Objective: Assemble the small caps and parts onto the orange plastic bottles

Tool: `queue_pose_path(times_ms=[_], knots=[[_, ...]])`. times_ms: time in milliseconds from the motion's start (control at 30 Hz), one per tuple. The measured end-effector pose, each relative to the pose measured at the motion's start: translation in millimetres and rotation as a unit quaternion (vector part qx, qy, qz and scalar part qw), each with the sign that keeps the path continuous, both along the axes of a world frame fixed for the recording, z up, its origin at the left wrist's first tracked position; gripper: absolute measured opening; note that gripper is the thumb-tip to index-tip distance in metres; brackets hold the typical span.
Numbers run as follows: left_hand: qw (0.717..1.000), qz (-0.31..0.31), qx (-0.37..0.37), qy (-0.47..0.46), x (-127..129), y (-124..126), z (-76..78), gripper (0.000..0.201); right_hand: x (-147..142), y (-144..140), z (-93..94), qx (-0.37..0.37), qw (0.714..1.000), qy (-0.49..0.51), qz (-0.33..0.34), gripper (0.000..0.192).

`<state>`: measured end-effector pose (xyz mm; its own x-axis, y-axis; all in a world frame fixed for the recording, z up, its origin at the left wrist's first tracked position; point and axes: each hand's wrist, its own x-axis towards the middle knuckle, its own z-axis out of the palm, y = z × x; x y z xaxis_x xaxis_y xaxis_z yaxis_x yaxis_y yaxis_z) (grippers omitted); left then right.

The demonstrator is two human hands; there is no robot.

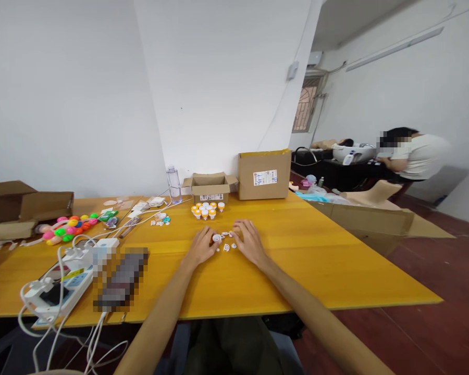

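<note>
My left hand [202, 246] is closed around the side of a small white round cap-like part [217, 238], its fingertips on the rim. Opposite it, my right hand [250, 242] has its thumb and forefinger drawn together at a tiny white plastic part [230, 233]; its shape is too small to make out. Between the hands lie a white wheel-shaped piece with spokes [226, 248] and a small white disc with a raised middle [234, 246]. Behind them stands a cluster of several white-and-orange bulb-shaped pieces [205, 211].
An open carton [210, 182] and a taller box [264, 177] stand at the back, beside a clear bottle [174, 185]. To the left lie colourful balls [72, 226], a power strip [78, 278] with cables, and a pixelated dark object [123, 278]. A person [422, 153] sits far right.
</note>
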<state>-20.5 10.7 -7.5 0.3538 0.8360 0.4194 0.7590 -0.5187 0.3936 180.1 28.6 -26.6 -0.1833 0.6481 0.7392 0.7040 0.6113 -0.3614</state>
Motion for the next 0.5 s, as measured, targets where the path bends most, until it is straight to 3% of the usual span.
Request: queue_pose_path(times_ms=[200,500], knots=[[0.999,0.027,0.028,-0.016,-3,8,-6.1,0.01,-9,-22,7.6,0.044,0.981,-0.181,0.053,0.01],[0.995,0.102,-0.011,-0.022,-4,10,-4.2,0.012,-10,-21,6.5,0.001,0.977,-0.212,0.008,0.015]])
